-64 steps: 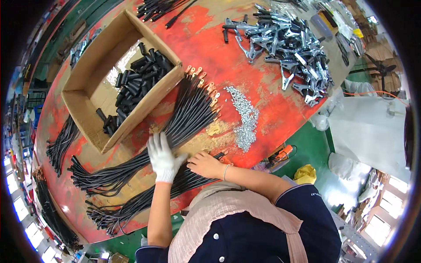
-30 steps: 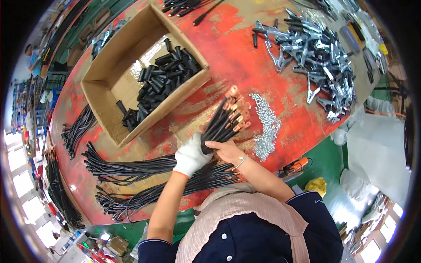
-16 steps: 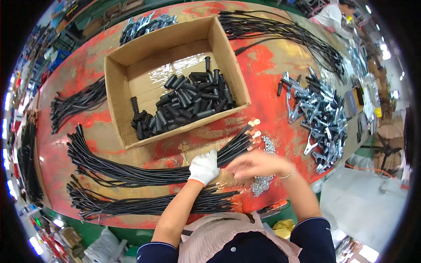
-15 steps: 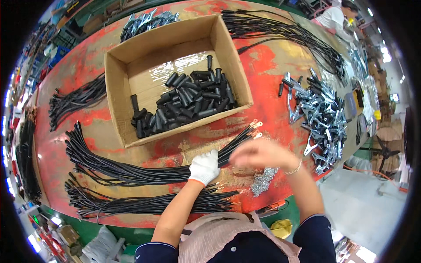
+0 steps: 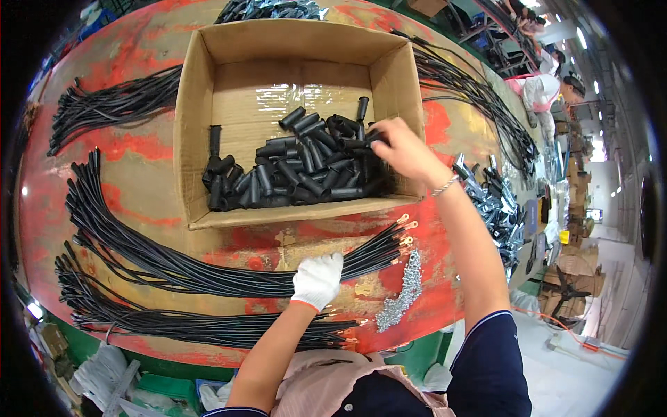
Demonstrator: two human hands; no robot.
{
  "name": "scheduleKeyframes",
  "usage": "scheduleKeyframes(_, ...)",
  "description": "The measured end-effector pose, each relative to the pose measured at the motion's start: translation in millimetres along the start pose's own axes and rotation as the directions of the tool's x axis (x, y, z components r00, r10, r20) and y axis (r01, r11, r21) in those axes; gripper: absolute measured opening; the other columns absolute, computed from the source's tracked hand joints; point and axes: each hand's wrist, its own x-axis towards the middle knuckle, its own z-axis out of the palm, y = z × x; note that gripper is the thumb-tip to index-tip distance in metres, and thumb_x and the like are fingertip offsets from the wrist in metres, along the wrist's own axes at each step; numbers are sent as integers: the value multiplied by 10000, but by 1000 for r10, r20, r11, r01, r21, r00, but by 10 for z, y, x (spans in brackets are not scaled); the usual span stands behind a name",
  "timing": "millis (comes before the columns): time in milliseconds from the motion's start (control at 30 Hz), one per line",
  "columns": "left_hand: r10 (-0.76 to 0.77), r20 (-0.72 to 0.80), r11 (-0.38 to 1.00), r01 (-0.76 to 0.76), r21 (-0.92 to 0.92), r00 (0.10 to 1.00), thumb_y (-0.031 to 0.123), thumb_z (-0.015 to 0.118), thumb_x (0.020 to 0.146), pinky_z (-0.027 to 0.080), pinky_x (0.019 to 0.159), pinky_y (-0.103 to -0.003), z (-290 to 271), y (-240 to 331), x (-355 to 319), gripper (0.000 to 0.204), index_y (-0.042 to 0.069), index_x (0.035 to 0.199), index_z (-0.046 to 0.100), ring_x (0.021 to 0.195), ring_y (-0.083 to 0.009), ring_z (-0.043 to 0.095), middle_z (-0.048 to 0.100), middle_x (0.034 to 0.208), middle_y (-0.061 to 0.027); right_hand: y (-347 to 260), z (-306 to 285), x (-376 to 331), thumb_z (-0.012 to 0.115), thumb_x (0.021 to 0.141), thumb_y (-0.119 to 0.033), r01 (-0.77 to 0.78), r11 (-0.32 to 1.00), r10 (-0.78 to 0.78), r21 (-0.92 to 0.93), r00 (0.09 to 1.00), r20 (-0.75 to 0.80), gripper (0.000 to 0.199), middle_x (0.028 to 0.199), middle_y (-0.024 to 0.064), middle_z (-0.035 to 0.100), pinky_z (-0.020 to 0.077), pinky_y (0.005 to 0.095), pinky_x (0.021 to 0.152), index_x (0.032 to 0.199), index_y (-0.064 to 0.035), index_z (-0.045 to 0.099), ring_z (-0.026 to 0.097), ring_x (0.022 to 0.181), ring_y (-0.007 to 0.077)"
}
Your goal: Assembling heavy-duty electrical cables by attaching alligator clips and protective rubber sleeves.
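My left hand (image 5: 319, 279), in a white glove, is closed round a bundle of black cables (image 5: 229, 281) lying on the table. The bundle's right ends carry copper ring terminals (image 5: 407, 240). My bare right hand (image 5: 403, 147) reaches over the right wall of a cardboard box (image 5: 302, 217). Its thumb and fingers are closed on a black sleeve (image 5: 375, 136) at the edge of a heap of black tubular sleeves (image 5: 306, 156). Some of its fingertips are hidden. Just below the cable ends lies a strip of small silvery metal parts (image 5: 401, 295).
A second cable bundle (image 5: 208, 328) lies nearest me. More black cables (image 5: 114, 104) lie left of the box, others (image 5: 479, 97) at the far right. Metal clamps (image 5: 497, 215) are piled on the right, with more (image 5: 271, 10) behind the box. People (image 5: 545, 90) are in the right background.
My right hand has moved from beside the cable ends up into the box and closed on a sleeve. My left hand stays on the bundle. The whole view has shifted.
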Motion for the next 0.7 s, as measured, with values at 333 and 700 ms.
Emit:
scheduleKeyframes(333,37,-89,999,-38,-14,995,112,578,813,546,696,-407,-44,-15,-37,147,65,952,582,803,-280,695,681,866,-138,28,445,132,745,789,-362,-176,899,245,-401,961,127,460,899,256,667,529,444,797,976,42,632,657,868,395)
scheduleKeyframes(700,28,-129,999,-34,-40,991,126,542,843,555,680,-405,50,-49,-32,125,72,946,586,804,-279,697,680,861,-135,-47,354,-90,705,790,-387,-166,986,167,-24,985,48,458,927,236,670,503,417,826,964,30,633,644,915,379)
